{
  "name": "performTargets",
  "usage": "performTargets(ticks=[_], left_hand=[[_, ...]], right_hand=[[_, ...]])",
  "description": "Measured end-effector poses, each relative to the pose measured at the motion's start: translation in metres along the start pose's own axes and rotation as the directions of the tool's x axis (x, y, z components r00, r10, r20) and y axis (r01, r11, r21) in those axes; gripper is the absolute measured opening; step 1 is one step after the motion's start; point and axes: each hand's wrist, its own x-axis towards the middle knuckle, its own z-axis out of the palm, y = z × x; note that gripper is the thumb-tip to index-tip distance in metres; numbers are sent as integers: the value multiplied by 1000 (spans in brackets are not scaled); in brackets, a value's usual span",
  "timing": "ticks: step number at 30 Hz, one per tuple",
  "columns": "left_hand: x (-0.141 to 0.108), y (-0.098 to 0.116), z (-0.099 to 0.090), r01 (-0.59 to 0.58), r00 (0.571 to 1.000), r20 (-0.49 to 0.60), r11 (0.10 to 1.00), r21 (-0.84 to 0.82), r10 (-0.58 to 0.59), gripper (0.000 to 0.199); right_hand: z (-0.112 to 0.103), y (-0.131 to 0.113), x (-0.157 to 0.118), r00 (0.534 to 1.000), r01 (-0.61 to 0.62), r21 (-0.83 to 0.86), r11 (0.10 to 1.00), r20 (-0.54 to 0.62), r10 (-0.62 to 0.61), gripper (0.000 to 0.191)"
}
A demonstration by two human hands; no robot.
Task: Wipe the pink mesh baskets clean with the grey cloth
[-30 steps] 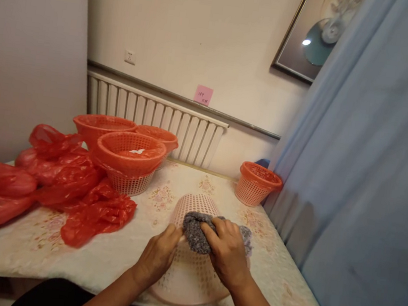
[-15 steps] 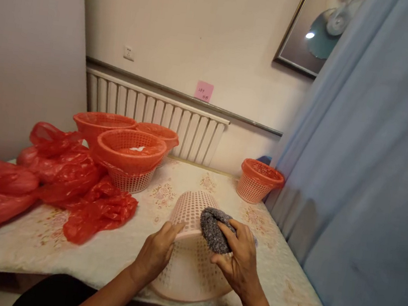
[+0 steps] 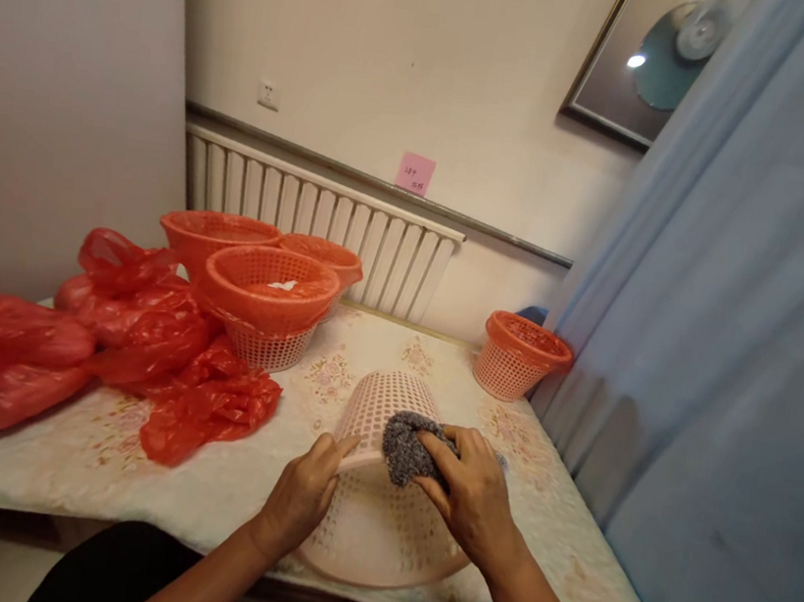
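Observation:
A pale pink perforated basket (image 3: 388,408) lies on its side on the flowered tablecloth, its wide round opening toward me. My left hand (image 3: 303,490) grips the basket's rim at its upper left. In my right hand (image 3: 470,488) is a bunched dark grey cloth (image 3: 404,447), pressed against the rim a little right of my left hand. The cloth and my right hand cover part of the basket's right side.
Several baskets lined with red bags (image 3: 274,309) stand at the back left, beside crumpled red plastic bags (image 3: 147,327). Another red-lined basket (image 3: 512,365) stands at the back right, by a blue curtain (image 3: 724,334). The table's front edge (image 3: 193,535) is near me.
The cloth in my right hand has shifted slightly left along the rim, closer to my left hand. The whole view has moved a little, so the surroundings appear further right.

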Motion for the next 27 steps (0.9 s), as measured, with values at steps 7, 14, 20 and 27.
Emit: performTargets(ticks=[7, 14, 20, 27], left_hand=[[0, 2, 3, 9, 1000, 22, 1000, 1, -9, 62], [-5, -3, 1, 35, 999, -5, 998, -52, -35, 59], [-5, -14, -3, 129, 989, -66, 987, -91, -136, 44], [16, -8, -9, 213, 971, -117, 977, 6, -211, 34]], right_hand=[[27, 43, -51, 972, -75, 46, 996, -220, 83, 42], [71, 51, -105, 842, -304, 138, 943, -425, 333, 38], [53, 41, -65, 862, -268, 153, 951, -403, 308, 36], [8, 28, 18, 972, -39, -117, 992, -234, 11, 31]])
